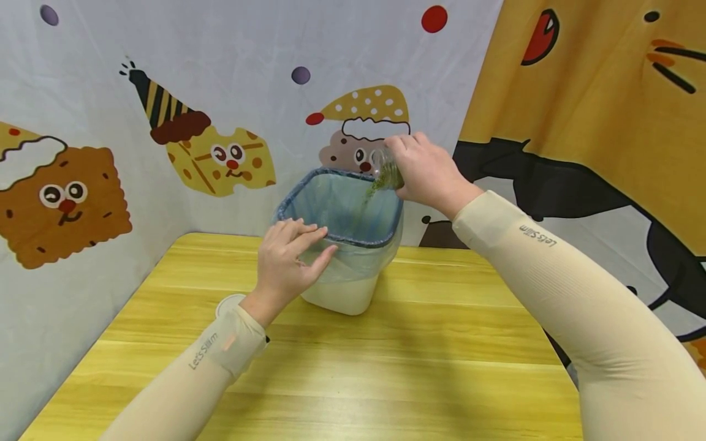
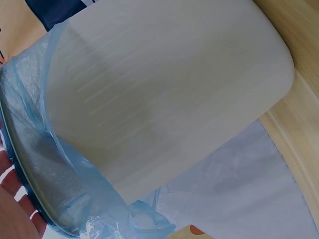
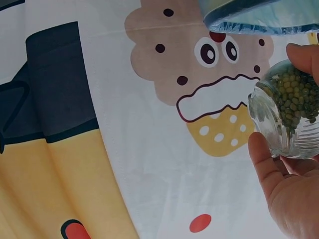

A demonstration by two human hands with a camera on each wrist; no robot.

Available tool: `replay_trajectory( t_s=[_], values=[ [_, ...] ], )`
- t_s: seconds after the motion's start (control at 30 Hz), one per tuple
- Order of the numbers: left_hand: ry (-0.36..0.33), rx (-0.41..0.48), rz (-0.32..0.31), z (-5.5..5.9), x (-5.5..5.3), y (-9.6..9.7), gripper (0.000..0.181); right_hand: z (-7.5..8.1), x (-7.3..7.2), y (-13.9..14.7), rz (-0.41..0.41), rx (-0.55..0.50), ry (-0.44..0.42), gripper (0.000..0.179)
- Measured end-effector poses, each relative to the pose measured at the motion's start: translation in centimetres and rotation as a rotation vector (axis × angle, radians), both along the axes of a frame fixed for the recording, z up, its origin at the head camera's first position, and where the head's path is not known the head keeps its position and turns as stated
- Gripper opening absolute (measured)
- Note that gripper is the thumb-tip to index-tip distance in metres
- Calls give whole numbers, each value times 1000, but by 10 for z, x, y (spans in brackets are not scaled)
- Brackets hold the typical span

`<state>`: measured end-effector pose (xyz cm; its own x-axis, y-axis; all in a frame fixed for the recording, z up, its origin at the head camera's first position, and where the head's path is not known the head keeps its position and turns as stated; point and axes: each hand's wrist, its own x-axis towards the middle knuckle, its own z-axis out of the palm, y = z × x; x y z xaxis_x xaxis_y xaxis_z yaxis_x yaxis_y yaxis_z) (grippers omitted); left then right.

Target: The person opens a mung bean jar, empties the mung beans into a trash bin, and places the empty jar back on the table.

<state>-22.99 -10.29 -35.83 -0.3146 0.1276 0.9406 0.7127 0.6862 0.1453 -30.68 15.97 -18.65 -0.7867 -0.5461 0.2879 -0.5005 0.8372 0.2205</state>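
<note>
My right hand (image 1: 427,171) grips a clear glass jar (image 3: 269,119), tipped over the right side of a white bin (image 1: 336,297). Small green beans (image 3: 294,92), which look like mung beans, pour from its mouth into the bin; many are still inside the jar. A thin blue plastic bag (image 2: 89,179) lines the bin and folds over its dark blue rim (image 1: 364,243). At the near left corner of that rim rests my left hand (image 1: 287,257), fingers fairly straight and thumb apart. The bottom of the bin's inside is hidden.
A white round lid-like disc (image 1: 228,300) lies on the yellow wood-grain table (image 1: 342,373), partly covered by my left wrist. Behind the bin hangs a white cloth (image 1: 231,55) printed with cartoon foods. An orange cartoon curtain (image 1: 595,110) hangs on the right.
</note>
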Motion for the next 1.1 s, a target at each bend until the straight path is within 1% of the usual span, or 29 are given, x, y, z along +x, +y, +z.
replay_trajectory(
  t_s=[0.47,0.73,0.93,1.1],
  values=[
    [-16,-6,-2,-2,-1,-2,32,0,-1,-3,30,21,32,87],
    [3,-1,-10,-2,-2,-2,32,-1,0,-3,39,40,46,88],
    [19,-29,10,-3,-2,-2,34,-2,-1,-3,51,59,58,87],
    [12,-46,18,-3,-2,-3,35,-4,1,-2,79,73,98,82]
  ],
)
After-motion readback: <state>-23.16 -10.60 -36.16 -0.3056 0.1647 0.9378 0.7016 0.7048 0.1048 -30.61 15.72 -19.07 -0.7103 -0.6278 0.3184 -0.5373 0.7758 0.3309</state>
